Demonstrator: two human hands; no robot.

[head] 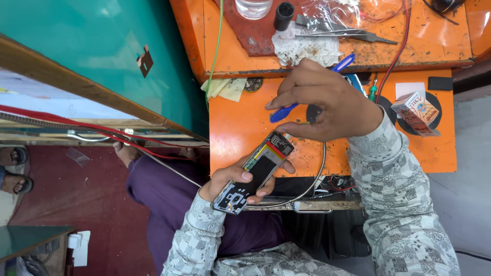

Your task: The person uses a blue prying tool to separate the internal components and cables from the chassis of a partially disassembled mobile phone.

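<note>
A: Head view, quick. What's in the left hand [232, 179]?

B: An opened black smartphone with its back cover off [254, 173], circuit board and yellow-edged battery exposed. Fingers wrap its long edges, thumb on top, closed firmly on it. It sits above the lap, just at the front edge of the scratched orange workbench [240, 125].

A: Right hand [327, 102]?

B: Hovering over the bench, fingers curled, pinching a blue plastic pry tool [284, 112] that pokes out both sides of the hand. Tip near the phone's top end, not touching.

A: Handling?

B: Light, rigid, but fragile with the internals bare; I'd judge the side frame the safe hold, off the board and battery.

A: Surroundings?

B: Metal tweezers [353, 35] and a white crumpled tissue [302, 48] on the upper shelf, small printed cardboard box [415, 111] at right, flexible metal hose [312, 184] curving beneath the phone.
</note>
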